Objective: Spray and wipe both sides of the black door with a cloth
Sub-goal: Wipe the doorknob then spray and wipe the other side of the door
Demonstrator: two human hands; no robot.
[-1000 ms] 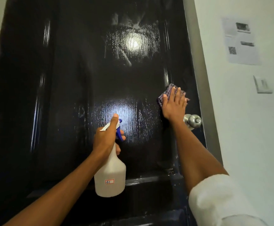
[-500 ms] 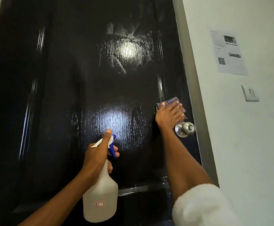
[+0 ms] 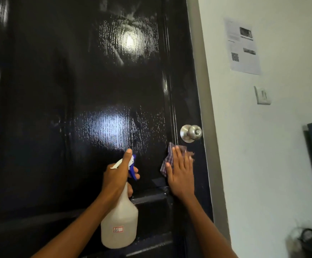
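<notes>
- The black door (image 3: 77, 90) stood upright and filled most of the view, its glossy grained face catching two bright patches of reflected light
- Fine droplets or wet streaks speckled the panel around those reflections
- A silver round knob (image 3: 191, 133) sat on the door near its right edge
- A checked cloth (image 3: 167, 161) lay flat against the door just below the knob, pressed there under the flat right hand (image 3: 181, 174)
- A horizontal moulding rail (image 3: 147, 197) crossed the door below the cloth
- A grey door frame (image 3: 203, 108) ran along the door's right edge, meeting a pale wall (image 3: 291, 146)
</notes>
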